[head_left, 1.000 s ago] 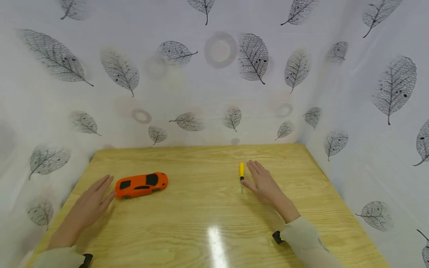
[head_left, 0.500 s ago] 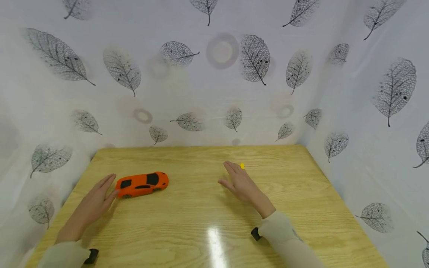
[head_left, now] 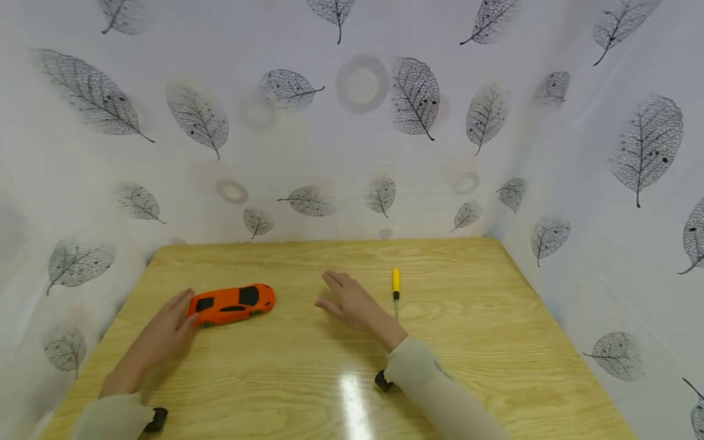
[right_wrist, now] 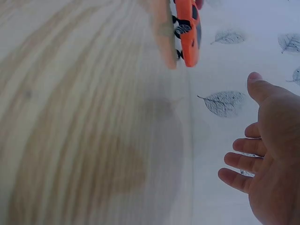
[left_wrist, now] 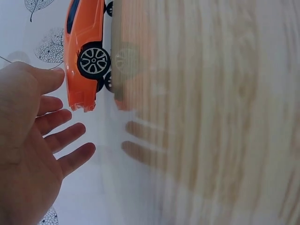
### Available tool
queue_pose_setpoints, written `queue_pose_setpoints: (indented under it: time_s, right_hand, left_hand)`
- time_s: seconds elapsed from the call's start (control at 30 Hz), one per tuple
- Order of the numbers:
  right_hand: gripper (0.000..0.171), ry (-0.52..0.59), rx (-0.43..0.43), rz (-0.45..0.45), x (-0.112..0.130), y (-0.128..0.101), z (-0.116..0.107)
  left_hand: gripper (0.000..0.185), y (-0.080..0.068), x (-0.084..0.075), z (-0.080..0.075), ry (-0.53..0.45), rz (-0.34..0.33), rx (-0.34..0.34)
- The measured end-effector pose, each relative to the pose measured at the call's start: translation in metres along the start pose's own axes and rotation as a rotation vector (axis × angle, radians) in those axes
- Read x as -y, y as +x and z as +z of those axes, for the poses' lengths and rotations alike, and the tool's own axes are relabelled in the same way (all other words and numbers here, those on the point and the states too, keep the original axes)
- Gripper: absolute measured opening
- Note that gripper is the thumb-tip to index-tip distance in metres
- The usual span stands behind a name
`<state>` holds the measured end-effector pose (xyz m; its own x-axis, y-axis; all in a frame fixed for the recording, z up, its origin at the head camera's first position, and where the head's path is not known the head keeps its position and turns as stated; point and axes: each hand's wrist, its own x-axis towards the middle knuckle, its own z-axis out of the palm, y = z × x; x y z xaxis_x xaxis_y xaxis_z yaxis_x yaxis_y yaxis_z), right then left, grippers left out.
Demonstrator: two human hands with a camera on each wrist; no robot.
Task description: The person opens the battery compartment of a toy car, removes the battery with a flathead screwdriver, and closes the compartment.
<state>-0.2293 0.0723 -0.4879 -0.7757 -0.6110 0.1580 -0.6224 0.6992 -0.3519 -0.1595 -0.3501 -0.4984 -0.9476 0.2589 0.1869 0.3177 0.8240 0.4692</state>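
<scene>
Nearest the camera, two pale sleeves enter from the bottom edge, each with a dark wrist mount beside it on the table, a glossy light-wood top with a glare patch near its front. Left hand lies low over the left side of the table, palm down, fingers straight and held loosely together, holding nothing; its fingertips reach the tail of the car, touching or just short of it, cannot tell which from the head view. In the left wrist view the hand is open with fingers slightly spread, thumb close beside the rear end of the car. Car is orange with black windows, standing on its wheels, lengthwise left to right, left of centre. Right hand is near table centre, palm down, fingers straight and close together, holding nothing, between the car and the screwdriver, apart from both. Right wrist view shows the hand open, fingers relaxed and a little apart. Screwdriver has a yellow handle pointing away and a thin shaft toward the person, lying flat just right of the right hand. Behind the table hangs a white cloth printed with grey leaves.
</scene>
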Motion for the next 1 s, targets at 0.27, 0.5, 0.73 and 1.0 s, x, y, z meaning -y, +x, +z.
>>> queue_pose_setpoints:
  time_s: [0.27,0.5,0.73,1.0]
  right_hand:
    - [0.072,-0.007,0.026,-0.033,0.015,0.014,0.013]
    - [0.07,-0.001,0.057,-0.027,0.024,0.02,0.015]
    - [0.07,-0.004,0.081,-0.018,0.026,0.024,0.021]
    - [0.063,-0.045,0.079,-0.019,0.025,0.033,0.022]
  left_hand:
    - [0.053,0.004,-0.007,0.003,-0.001,-0.013,0.016]
    - [0.054,0.009,-0.012,0.007,0.005,-0.01,0.058]
    - [0.056,0.018,-0.018,0.017,0.007,0.055,0.032]
    - [0.056,0.028,-0.021,0.027,-0.036,0.118,0.014]
